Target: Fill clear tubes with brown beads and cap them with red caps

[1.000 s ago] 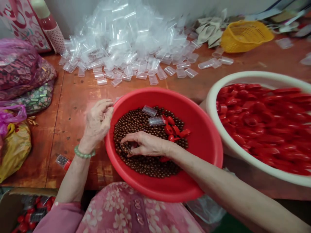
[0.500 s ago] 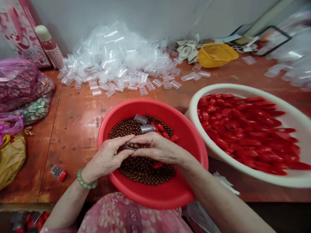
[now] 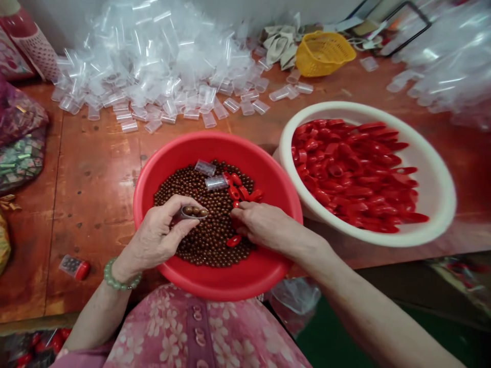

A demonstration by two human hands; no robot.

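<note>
Tube [image 3: 187, 216] with beads [image 3: 196, 210] pinched in left hand [image 3: 158, 234]; right hand [image 3: 264, 225] by caps [image 3: 243, 193], grip hidden.

That tube [image 3: 193, 217] in the left hand [image 3: 159, 234] looks smooth plastic; those red pieces [image 3: 244, 193] beside the right hand [image 3: 264, 224], glossy plastic.

Beads [image 3: 217, 230] in basin [image 3: 275, 197] (tub [image 3: 431, 191] to right)

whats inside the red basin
In the basin: brown beads, red plastic caps and two loose clear tubes. Beads hide the bottom beneath them; the right hand covers whatever lies under it.
</note>
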